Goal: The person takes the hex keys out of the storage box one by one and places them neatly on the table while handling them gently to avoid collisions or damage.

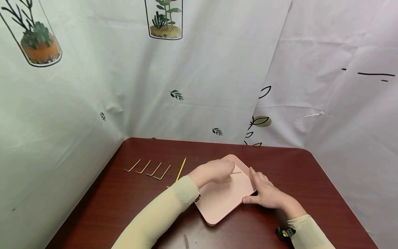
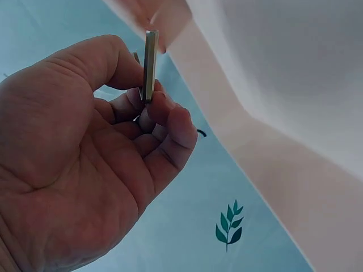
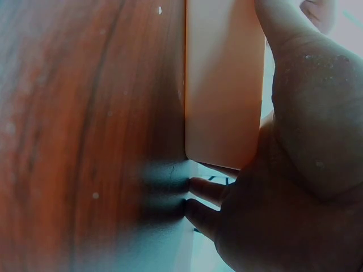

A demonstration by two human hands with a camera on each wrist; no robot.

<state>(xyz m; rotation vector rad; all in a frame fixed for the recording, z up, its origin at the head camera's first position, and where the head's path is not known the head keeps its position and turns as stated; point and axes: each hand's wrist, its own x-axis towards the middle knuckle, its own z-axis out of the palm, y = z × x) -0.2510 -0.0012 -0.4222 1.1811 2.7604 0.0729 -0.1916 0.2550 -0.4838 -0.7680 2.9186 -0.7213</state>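
Observation:
Over the pink tray [image 1: 214, 207], my left hand [image 1: 217, 171] pinches a thin L-shaped metal hex key [image 2: 150, 68] between thumb and fingertips. One arm of this key shows past the fist in the head view; the other fingers curl below it in the left wrist view. My right hand [image 1: 268, 194] rests against the tray's right corner, thumb along the near side and straight fingers along the far side. The right wrist view shows the tray wall [image 3: 221, 85] beside the palm, with fingertips low by the tabletop.
Several L-shaped hex keys [image 1: 158, 172] lie in a row on the dark red wooden table [image 1: 93, 204], at the left. A yellow pencil [image 1: 181, 169] lies between them and the tray, partly behind my left sleeve. White printed cloth [image 1: 202, 76] hangs around the table's back and sides.

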